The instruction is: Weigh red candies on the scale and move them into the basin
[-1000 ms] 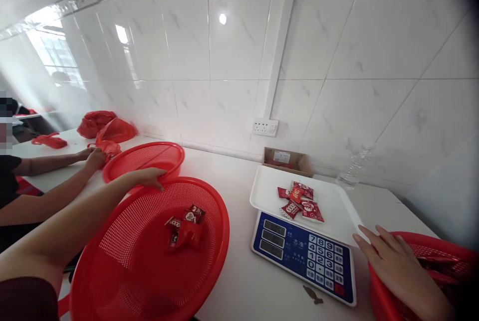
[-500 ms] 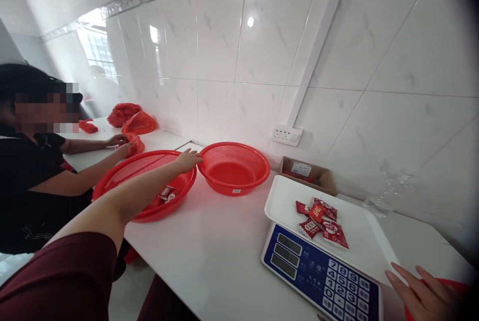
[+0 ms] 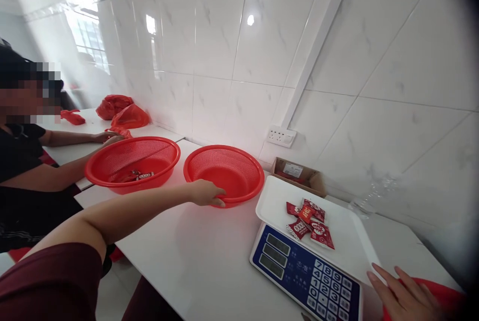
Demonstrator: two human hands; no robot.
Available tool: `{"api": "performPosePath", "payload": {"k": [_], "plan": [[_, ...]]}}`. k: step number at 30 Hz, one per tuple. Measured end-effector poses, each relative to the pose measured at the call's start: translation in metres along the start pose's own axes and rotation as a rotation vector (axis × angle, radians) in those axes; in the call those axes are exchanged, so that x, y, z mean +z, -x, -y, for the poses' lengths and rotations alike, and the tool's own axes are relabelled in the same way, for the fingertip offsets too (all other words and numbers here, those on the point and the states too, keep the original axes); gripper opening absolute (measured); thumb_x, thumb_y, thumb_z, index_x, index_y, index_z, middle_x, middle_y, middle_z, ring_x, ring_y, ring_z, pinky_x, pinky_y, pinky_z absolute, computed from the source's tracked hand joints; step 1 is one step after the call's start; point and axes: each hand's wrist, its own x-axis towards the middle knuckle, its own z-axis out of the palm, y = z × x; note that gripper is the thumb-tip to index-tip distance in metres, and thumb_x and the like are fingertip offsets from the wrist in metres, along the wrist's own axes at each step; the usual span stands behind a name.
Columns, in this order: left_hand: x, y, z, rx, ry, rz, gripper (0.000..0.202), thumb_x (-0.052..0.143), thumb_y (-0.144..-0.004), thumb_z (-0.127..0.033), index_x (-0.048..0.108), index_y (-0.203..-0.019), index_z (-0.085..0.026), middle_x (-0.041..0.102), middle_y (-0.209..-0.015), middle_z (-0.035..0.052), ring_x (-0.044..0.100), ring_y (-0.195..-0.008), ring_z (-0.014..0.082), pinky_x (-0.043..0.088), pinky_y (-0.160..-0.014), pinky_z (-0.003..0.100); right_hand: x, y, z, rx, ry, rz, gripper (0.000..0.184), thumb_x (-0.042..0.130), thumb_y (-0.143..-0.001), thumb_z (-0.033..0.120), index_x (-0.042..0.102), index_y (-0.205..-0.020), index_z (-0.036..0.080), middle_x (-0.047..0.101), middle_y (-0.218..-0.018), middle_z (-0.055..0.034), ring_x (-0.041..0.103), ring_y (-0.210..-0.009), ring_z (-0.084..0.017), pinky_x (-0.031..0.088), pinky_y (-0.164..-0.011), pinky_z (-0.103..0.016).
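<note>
My left hand (image 3: pixel 206 193) reaches across the table and has its fingers closed over the near rim of a red mesh basket (image 3: pixel 223 153). No contents show inside that basket. Spread fingers of my right hand (image 3: pixel 403 292) are beside the near right corner of a white scale tray (image 3: pixel 352 229); contact with it cannot be made out. Several red snack packets (image 3: pixel 310 224) lie on this tray, above the scale's blue keypad panel (image 3: pixel 303 271). Farther left stands another red basket (image 3: pixel 166 159) with a few small packets (image 3: pixel 139 175) at its bottom.
Against the tiled wall are an open cardboard box (image 3: pixel 299 176) and clear plastic packaging (image 3: pixel 374 194). A red container (image 3: pixel 437 291) sits by my right hand. At the left, a person (image 3: pixel 22 176) works near red plastic bags (image 3: pixel 129 115).
My left hand has moved from between the two baskets to the near rim of the middle one. The left basket has shifted farther back and left. My right hand stays by the scale.
</note>
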Motion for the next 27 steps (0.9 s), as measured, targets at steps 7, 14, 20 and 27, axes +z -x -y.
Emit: {"api": "performPosePath", "payload": {"k": [7, 14, 20, 27], "plan": [[-0.021, 0.015, 0.021, -0.023, 0.120, 0.194, 0.062, 0.050, -0.077, -0.057, 0.040, -0.132, -0.030, 0.057, -0.120, 0.0091, 0.053, -0.106, 0.0302, 0.041, -0.082, 0.035, -0.019, -0.007, 0.008, 0.003, 0.058, 0.103, 0.052, 0.026, -0.072, 0.010, 0.072, -0.094, 0.020, 0.063, -0.111, -0.0137, 0.048, -0.111, -0.039, 0.033, -0.092, -0.060], [-0.008, -0.028, -0.054, 0.358, 0.302, -0.211, 0.068, 0.034, -0.084, -0.061, 0.016, -0.141, -0.029, 0.021, -0.148, 0.0070, 0.021, -0.134, 0.0258, 0.026, -0.104, 0.040, -0.038, -0.015, 0.018, 0.062, 0.083, 0.228, 0.054, 0.026, -0.075, 0.006, 0.070, -0.099, 0.024, 0.061, -0.117, -0.0091, 0.047, -0.116, -0.034, 0.033, -0.098, -0.056], [0.007, -0.096, -0.146, 0.553, 0.283, -0.237, 0.077, 0.034, -0.081, -0.065, 0.012, -0.142, -0.024, 0.010, -0.150, 0.0118, 0.001, -0.137, 0.0298, 0.011, -0.107, 0.050, -0.044, -0.018, 0.014, 0.012, 0.073, 0.301, 0.047, 0.034, -0.077, 0.007, 0.067, -0.108, 0.020, 0.059, -0.120, -0.0107, 0.046, -0.116, -0.039, 0.033, -0.095, -0.059], [0.022, -0.157, -0.204, 0.416, 0.157, -0.241, 0.088, 0.040, -0.068, -0.074, 0.019, -0.141, -0.029, 0.012, -0.149, 0.0141, 0.001, -0.135, 0.0381, 0.007, -0.098, 0.066, -0.045, -0.019, 0.017, 0.091, 0.002, 0.211, 0.038, 0.043, -0.074, 0.015, 0.066, -0.104, 0.023, 0.062, -0.117, -0.0069, 0.048, -0.115, -0.033, 0.032, -0.098, -0.055]]}}
